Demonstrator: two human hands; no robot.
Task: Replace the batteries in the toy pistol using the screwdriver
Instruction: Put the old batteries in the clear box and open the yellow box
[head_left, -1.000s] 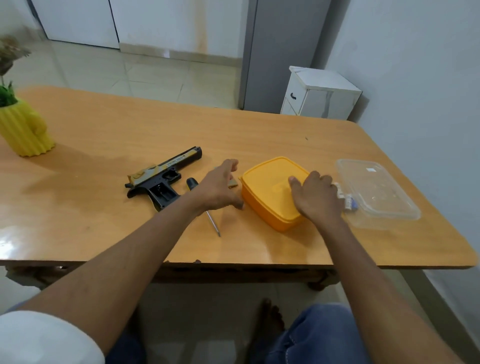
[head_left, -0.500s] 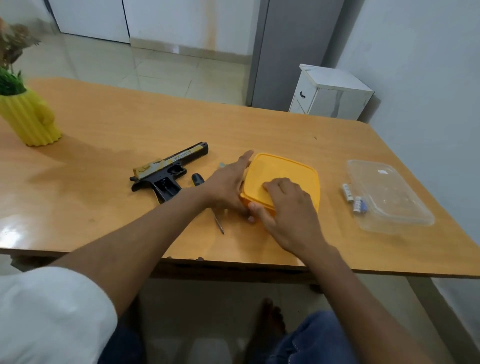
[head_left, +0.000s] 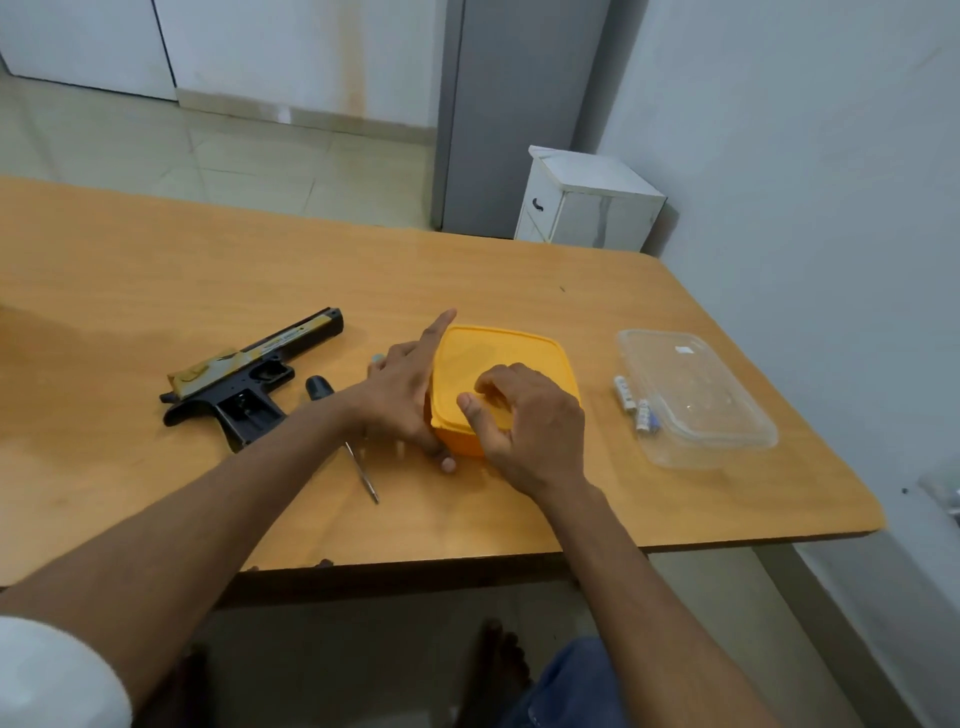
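On the wooden table (head_left: 156, 270), near its front edge, a yellow lidded box (head_left: 519, 353) sits between both hands: the left hand (head_left: 400, 395) lies flat against its left wall with fingers straight and the thumb under the near corner, while the right hand (head_left: 524, 421) hovers over the lid, fingers curled and thumb at the near rim. Left of them the toy pistol (head_left: 249, 379) lies on its side, the screwdriver (head_left: 358, 462) partly under the left wrist. Loose batteries (head_left: 636, 405) lie beside a clear plastic container (head_left: 696, 395) to the right.
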